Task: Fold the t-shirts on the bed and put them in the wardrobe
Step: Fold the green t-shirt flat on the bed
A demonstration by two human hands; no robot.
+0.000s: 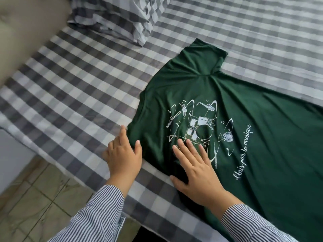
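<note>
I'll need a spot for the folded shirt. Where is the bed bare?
Bare checked sheet lies between the pillow and the green t-shirt, and beyond the shirt's sleeve. Crowded near the edge: left hand and right hand on the shirt.

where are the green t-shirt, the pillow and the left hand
green t-shirt [227, 95], head view, plain chest fabric
pillow [115, 16], head view, middle of checked case
left hand [125, 158], head view, back of hand

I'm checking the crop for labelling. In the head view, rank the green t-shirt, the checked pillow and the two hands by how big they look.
1. green t-shirt, clearly largest.
2. checked pillow, partly cut off at the top.
3. right hand and left hand: about alike, not ranked.
</note>
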